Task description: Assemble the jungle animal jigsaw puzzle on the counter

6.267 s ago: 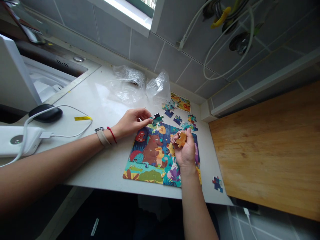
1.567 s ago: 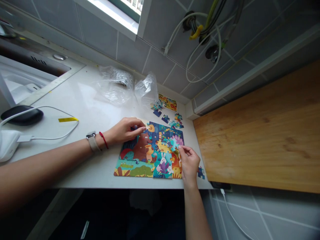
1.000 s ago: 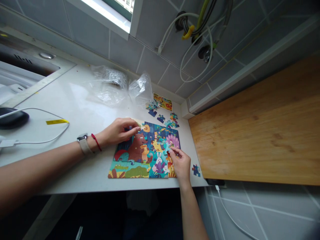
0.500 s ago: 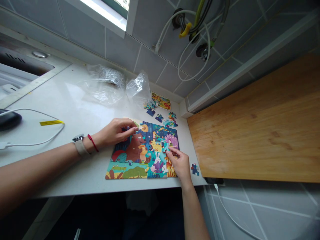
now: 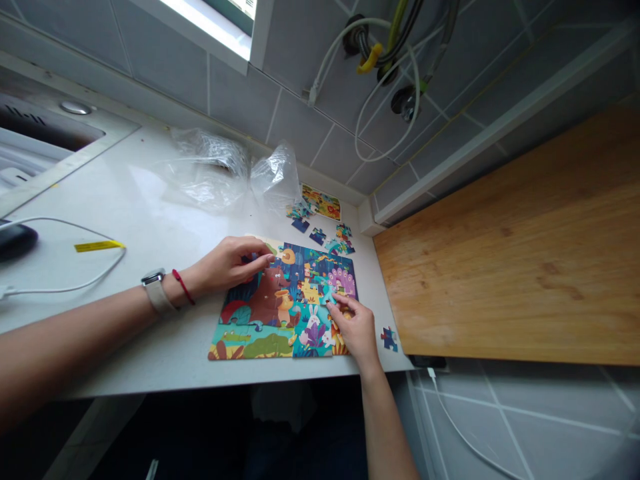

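Observation:
A colourful jigsaw puzzle (image 5: 265, 340) with animal pictures lies on the white counter, most of its pieces joined. My left hand (image 5: 237, 262) rests at its upper left part, fingers loosely bent and thumb stretched out, with nothing visible in them. At the puzzle's right side, my right hand (image 5: 356, 327) pinches a teal puzzle piece (image 5: 329, 294) between thumb and fingers, low against the picture. The hand hides part of the lower right corner. A loose dark blue piece (image 5: 389, 339) lies to the right of this hand.
Several loose pieces (image 5: 317, 235) lie behind the puzzle, near a small picture card (image 5: 321, 202). Clear plastic bags (image 5: 213, 170) sit by the tiled wall. A wooden board (image 5: 510, 253) borders the right side. A white cable (image 5: 65, 290) and a dark rounded object (image 5: 16, 240) are left.
My right hand has shifted very slightly left with the piece. My left hand stays at the same spot on the puzzle. The whole view has drifted a little.

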Motion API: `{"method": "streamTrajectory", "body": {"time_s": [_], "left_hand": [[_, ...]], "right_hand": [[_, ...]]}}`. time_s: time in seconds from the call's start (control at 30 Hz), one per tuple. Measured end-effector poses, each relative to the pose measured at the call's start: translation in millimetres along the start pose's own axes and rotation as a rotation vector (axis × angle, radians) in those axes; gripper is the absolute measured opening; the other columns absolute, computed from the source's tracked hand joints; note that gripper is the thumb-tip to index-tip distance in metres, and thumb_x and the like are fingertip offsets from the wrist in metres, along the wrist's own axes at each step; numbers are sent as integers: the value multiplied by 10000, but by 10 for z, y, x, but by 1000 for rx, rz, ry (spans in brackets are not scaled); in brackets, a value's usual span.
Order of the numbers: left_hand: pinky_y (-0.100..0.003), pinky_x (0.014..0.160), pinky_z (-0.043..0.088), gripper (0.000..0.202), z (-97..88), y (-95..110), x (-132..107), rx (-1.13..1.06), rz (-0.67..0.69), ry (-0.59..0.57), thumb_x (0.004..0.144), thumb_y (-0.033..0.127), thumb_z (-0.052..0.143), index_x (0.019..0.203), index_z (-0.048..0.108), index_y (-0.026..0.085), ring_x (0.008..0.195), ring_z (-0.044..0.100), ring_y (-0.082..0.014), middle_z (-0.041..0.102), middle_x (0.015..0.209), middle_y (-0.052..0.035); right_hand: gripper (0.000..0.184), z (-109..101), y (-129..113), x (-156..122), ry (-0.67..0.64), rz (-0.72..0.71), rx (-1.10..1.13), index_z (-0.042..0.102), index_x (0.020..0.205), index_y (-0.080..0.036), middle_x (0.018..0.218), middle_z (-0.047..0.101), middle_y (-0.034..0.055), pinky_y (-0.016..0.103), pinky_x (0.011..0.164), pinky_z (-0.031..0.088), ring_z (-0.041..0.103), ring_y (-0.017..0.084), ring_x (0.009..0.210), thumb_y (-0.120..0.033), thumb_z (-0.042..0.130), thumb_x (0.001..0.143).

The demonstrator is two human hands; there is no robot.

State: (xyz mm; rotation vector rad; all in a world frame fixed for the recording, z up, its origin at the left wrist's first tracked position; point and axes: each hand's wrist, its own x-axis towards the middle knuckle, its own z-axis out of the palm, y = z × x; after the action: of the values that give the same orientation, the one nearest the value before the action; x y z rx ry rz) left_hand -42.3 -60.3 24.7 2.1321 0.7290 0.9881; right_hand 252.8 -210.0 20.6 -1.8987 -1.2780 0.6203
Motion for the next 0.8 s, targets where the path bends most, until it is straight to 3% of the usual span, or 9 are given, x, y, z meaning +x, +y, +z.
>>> {"method": "streamTrajectory", "body": {"time_s": [0.8], "left_hand": [[-211,604,466,308,6,-13,2,4,10,-8,1006,358,570,808,709,168,596,566,-99,690,703,-8]], "right_hand": [[310,-2,-73,38,-45,-69,-113,844,1017,-171,799,772,62,345,818,587,727,222,756,-395,760,820]]}}
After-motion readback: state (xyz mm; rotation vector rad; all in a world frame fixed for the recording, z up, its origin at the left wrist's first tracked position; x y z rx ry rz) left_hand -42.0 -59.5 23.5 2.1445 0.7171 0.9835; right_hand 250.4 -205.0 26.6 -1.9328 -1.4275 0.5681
